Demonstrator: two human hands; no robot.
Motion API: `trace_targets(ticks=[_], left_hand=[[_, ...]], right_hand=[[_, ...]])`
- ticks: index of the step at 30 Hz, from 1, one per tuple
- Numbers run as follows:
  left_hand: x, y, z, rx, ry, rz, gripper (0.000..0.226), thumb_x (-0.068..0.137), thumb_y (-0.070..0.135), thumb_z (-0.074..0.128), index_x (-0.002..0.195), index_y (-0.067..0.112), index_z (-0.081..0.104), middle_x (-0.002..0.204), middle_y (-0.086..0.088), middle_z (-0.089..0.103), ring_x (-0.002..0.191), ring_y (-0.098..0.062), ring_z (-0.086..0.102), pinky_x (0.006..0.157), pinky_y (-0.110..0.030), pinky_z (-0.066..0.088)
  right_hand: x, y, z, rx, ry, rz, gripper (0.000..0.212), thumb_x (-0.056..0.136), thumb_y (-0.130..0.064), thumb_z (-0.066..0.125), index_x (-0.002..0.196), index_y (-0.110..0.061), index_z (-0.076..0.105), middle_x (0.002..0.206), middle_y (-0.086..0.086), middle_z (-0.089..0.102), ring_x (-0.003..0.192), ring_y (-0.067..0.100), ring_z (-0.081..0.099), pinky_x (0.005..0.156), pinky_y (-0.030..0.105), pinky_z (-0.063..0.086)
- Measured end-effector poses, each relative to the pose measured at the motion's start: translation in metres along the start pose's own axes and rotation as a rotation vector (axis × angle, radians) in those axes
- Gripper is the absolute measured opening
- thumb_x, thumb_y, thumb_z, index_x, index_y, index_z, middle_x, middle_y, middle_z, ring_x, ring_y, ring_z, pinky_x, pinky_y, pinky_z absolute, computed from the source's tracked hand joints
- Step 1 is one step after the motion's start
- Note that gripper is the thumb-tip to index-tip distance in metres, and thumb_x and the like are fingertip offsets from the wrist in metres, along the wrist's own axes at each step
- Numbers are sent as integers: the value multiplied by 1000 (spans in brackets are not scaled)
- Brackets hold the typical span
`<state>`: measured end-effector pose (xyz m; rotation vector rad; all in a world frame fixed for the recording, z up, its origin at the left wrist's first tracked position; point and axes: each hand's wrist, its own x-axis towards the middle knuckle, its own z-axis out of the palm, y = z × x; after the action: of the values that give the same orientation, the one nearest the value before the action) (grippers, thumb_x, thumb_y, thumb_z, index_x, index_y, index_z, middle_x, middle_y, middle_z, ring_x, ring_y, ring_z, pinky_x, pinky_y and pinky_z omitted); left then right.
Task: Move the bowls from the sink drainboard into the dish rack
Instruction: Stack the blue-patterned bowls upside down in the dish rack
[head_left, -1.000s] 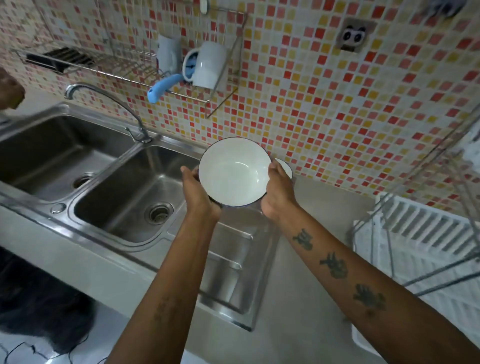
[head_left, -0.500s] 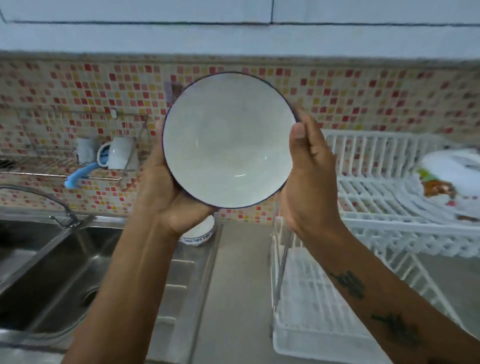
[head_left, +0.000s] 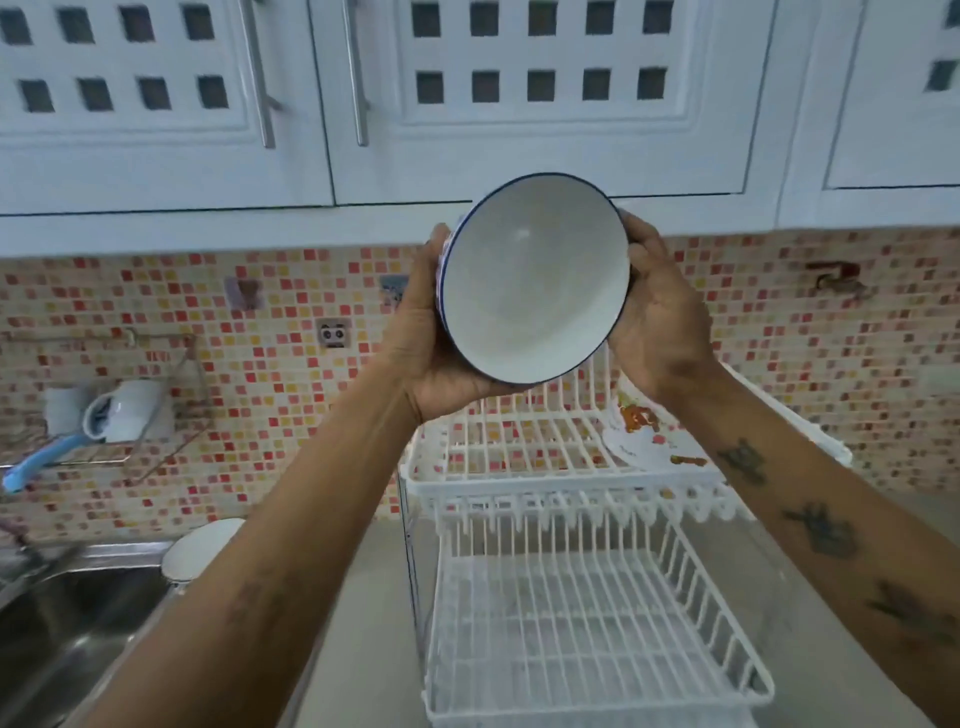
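A white bowl with a dark blue rim is held up in the air, tilted with its inside facing me, above the upper tier of the white two-tier dish rack. My left hand grips its left side and underside, my right hand grips its right side. A second white bowl stands on the drainboard at the lower left, partly hidden by my left forearm.
A patterned plate leans in the rack's upper tier on the right. The lower tier holds nothing. The steel sink lies at lower left, with a wall rack holding a mug above it. White cupboards hang overhead.
Both hands have carried the bowl from over the drainboard up and to the right, above the dish rack. My view has swung up and right, from the sink toward the rack and cupboards.
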<state>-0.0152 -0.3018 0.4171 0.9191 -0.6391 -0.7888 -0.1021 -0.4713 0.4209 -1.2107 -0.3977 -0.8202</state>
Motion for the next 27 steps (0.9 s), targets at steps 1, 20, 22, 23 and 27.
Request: trace_targets(ticks=[1,20,22,23,27], left_hand=[[4,-5,6,23,16,-1,81,78,76,48,139,23,56,142,-12,57,127,-39,56,104,-61,43],[28,-69,-11,832,399,166,9,88,29,72,92,30,64,76,14,77,77,-9,72,76,-25,58],[24,-71,-12,832,414,130,20,85,32,76,96,31,59,84,10,76,84,-12,70,84,-32,57],[23,-71,-15,855,418,105,28,78,39,80,96,32,60,91,5,75,88,-16,70,89,-37,57],[21,-71,-24,980,423,35,53,57,57,80,98,25,71,104,-8,77,99,-28,72,95,-46,54]], right_hand=[[2,-5,-5,-18,-9,72,35,101,-24,28,112,-25,61,115,-2,65,104,16,63,86,38,54],[19,41,-39,-753,-336,769,77,75,-80,41,122,-23,61,120,3,69,112,20,61,104,39,36],[17,50,-39,-777,-351,813,100,53,-90,50,129,-26,56,134,2,60,124,23,55,112,46,33],[17,56,-39,-769,-372,841,110,45,-91,53,133,-26,53,140,2,55,128,24,50,113,48,32],[11,72,-40,-707,-444,897,102,47,-85,64,128,-24,55,132,1,61,121,23,56,109,46,39]])
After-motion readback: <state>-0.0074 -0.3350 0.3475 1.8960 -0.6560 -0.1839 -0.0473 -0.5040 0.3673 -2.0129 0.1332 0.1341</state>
